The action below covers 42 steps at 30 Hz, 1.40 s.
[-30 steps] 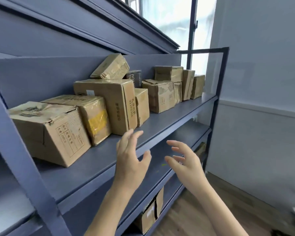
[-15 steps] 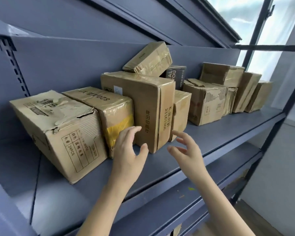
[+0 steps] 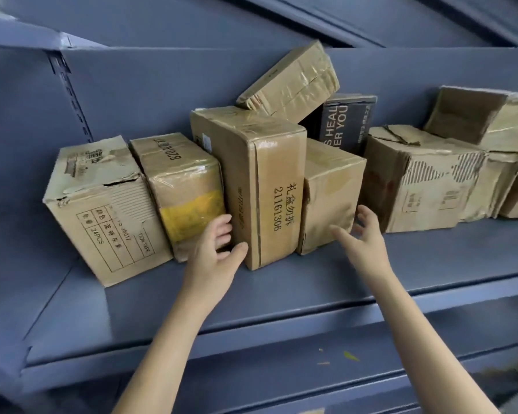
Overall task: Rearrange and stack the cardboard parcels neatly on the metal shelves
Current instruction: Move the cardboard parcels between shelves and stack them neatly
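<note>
A row of cardboard parcels stands on the blue metal shelf [image 3: 281, 282]. The tall parcel printed 21161306 [image 3: 269, 186] stands upright in the middle, with a small taped parcel [image 3: 290, 82] leaning tilted on its top. My left hand [image 3: 219, 249] reaches to the tall parcel's lower left corner, fingers slipping between it and the yellow-taped parcel [image 3: 183, 189], thumb at its front. My right hand [image 3: 362, 231] is spread in front of the shorter crumpled parcel [image 3: 329, 195], just right of it, holding nothing.
A torn parcel marked 24PCS [image 3: 102, 204] stands at the left end. A dark printed box [image 3: 346, 124] sits behind. More worn parcels [image 3: 422, 180] and a stacked one [image 3: 485, 118] fill the right. Bare shelf lies left of the row; a lower shelf [image 3: 281, 363] runs beneath.
Both hands have moved forward to the parcels. The left hand now reaches the tall parcel's left corner, and the right hand has come up beside the shorter parcel. The view has moved closer.
</note>
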Motion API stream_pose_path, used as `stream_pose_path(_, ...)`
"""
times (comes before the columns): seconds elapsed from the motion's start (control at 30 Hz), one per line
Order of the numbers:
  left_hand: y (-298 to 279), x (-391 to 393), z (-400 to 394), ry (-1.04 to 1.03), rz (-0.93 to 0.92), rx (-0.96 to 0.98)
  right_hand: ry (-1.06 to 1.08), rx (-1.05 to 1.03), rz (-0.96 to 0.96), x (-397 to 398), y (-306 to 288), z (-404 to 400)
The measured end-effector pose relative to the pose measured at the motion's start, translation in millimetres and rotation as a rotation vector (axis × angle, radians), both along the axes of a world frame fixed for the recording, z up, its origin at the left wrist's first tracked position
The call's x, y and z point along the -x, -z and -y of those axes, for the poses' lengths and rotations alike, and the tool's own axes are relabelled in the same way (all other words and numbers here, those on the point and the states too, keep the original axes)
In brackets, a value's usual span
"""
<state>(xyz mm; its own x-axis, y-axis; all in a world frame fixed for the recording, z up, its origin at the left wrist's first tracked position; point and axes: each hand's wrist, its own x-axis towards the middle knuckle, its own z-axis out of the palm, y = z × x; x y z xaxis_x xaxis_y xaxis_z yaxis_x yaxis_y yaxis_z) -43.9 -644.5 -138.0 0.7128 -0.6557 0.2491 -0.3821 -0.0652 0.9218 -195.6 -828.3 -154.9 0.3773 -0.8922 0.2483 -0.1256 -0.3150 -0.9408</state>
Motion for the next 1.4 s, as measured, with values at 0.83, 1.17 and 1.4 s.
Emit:
stream_pose_path(0.83,17.1,11.9,-23.8,-0.043,-0.065,0.11,-0.169,0.059,0.05,34.2,3.2,-32.6)
stream_pose_path(1.17,11.9,15.0,-57.9,0.071,-0.028,0.165,-0.127,0.118,0.095,58.4,-15.0,-77.9)
stream_pose_path(1.4,8.5,44.3,-79.3,0.071,0.012,0.142,-0.126,0.146,0.094,88.9,-15.4,-103.9)
